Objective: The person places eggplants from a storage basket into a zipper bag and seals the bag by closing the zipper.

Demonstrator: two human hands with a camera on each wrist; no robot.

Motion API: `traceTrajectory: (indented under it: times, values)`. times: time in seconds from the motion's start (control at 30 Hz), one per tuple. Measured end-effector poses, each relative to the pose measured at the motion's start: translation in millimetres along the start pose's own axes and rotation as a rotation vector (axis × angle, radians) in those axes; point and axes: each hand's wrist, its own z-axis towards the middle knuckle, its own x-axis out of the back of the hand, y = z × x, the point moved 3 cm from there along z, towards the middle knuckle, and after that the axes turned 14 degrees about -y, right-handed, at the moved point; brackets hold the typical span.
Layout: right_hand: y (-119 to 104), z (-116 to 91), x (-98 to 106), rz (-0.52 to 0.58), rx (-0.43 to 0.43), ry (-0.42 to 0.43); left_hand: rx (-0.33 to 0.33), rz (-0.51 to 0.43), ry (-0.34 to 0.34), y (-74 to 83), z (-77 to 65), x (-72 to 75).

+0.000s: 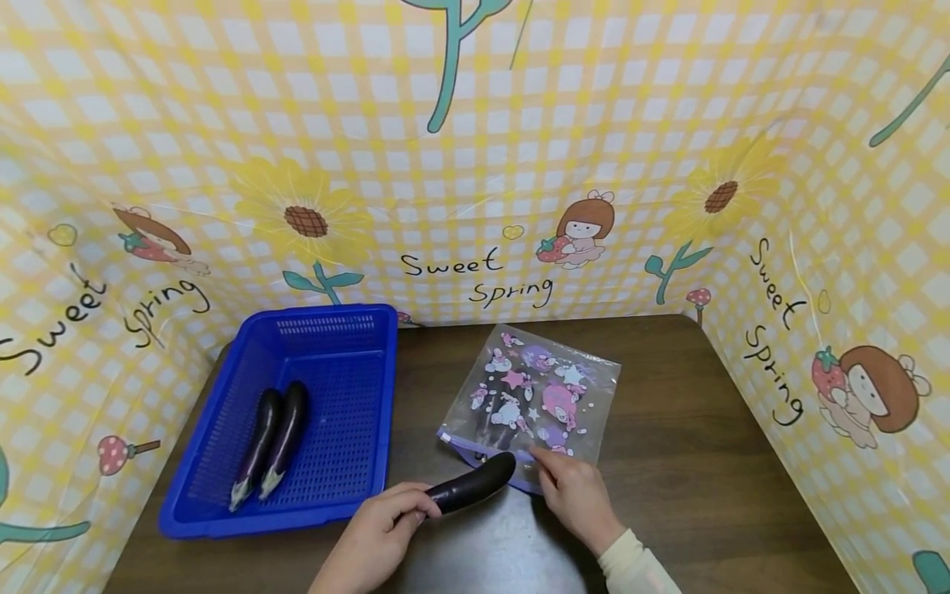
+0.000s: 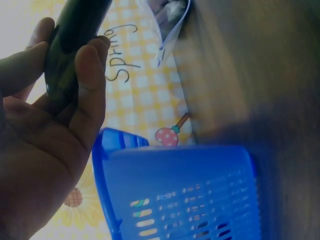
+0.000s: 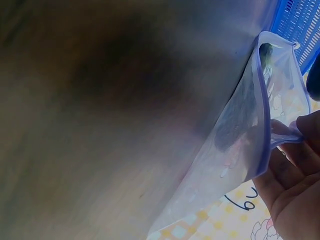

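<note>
Eggplant [image 1: 475, 487] is up over the surface [image 1: 683, 445], kinda diagonal in the head view: long axis runs lower left to upper right, rounded tip right by the clear bag's [image 1: 530, 392] open mouth. Left hand [image 1: 374, 536] has fingers and thumb wrapped round the other end; right hand [image 1: 579, 499] is pinching the bag's purple rim.

Yellow-checked cloth [image 1: 460, 186] borders a brown wooden table [image 1: 683, 445].

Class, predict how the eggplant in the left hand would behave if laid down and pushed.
The eggplant would probably roll, given its rounded body, though its slight curve may make it veer. Its glossy skin suggests it could slip.
</note>
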Motion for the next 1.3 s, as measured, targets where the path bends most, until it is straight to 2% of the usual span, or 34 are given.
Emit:
traceTrajectory:
  times: [0.3,0.57,0.7,0.87,1.03,1.17,1.3]
  values:
    - [0,0,0,-0.01,0.004,0.013,-0.096,0.021,0.004,0.9,6.6,-10.0]
    - [0,1,1,-0.008,-0.006,0.008,-0.113,0.08,0.042,-1.3,14.5,-23.2]
    - [-1,0,1,-0.002,0.006,0.023,-0.128,0.101,0.029,-2.1,21.9,-35.4]
    - [-1,0,0,-0.004,0.027,0.045,-0.105,0.091,-0.049,-2.7,29.1,-49.5]
    - [-1,0,-1,-0.003,0.012,0.039,-0.074,0.07,-0.128,-1.7,32.5,-58.9]
    - [0,0,-2,0.006,0.003,0.025,-0.092,0.068,-0.116,1.6,36.0,-62.6]
    - [1,0,-2,0.008,0.009,0.025,-0.025,0.069,-0.1,4.6,41.5,-66.8]
